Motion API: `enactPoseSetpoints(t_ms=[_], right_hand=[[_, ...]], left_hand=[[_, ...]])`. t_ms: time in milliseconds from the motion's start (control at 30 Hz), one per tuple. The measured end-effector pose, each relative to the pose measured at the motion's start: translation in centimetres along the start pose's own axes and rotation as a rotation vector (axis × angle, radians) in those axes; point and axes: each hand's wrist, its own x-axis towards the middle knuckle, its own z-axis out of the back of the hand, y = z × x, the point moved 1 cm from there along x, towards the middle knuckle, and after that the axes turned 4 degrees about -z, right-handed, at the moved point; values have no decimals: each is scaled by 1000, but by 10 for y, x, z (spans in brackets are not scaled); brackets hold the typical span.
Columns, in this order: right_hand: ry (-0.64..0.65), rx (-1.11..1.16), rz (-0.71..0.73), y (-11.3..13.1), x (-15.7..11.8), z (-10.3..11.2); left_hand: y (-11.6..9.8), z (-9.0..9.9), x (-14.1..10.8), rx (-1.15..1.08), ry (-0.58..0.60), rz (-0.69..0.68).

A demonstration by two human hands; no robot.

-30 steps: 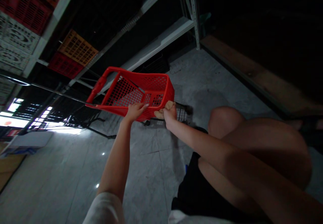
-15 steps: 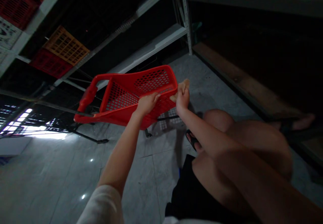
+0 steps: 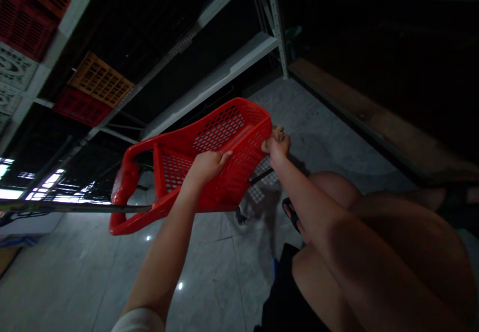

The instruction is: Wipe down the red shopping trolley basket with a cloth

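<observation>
A red plastic shopping cart (image 3: pixel 209 200) with mesh sides stands tilted in front of me, its looped handle toward the left. My left hand (image 3: pixel 207 165) grips the near upper rim of its basket, the thumb lying along the edge and the other fingers hidden. At the cart's right end, my right hand (image 3: pixel 280 148) is closed around a crumpled tan cloth (image 3: pixel 277 132), which is against the outer corner of the basket. A black caster wheel (image 3: pixel 240 216) shows beneath the basket.
White metal shelving (image 3: pixel 220 75) runs behind the cart, with an orange crate (image 3: pixel 101 79) and a red crate (image 3: pixel 81 106) on the left. A dark bar (image 3: pixel 75 207) crosses to the cart's handle. At right is a low wooden shelf (image 3: pixel 359 115). Grey floor tiles (image 3: pixel 209 277) lie below.
The cart has turned, its handle end coming lower in the view and nearer to me. Both hands have stayed on it, the right one with the cloth shifting slightly right and down.
</observation>
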Motion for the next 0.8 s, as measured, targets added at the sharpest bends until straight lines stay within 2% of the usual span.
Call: enactPoseSetpoints(t_ms=[100,233,300,400,467,600,700,800], right_hand=[[11,-59,34,29,-10,-21],[126,-182,191,59,-29,-41],[173,-249,247,64,-36,-40],[223,-284,281,65,-40,-26],[179,-302,221,64,-38,-12],[7,-331,95,64,-33,9],[-78,-349,127,66,-34,13],[-97,-374,165,68,-35,10]], left_hand=[[-6,2,7,-10,6,14],[-7,2,13,-32,-18,6],[-8,1,14,-50,-25,6],[-9,-1,12,-66,-29,15],[-10,-2,6,-68,-32,8],[-14,-4,-13,-84,1,-13],[-20,-5,-25,-88,20,-13],[-27,-6,-27,-88,7,-1]])
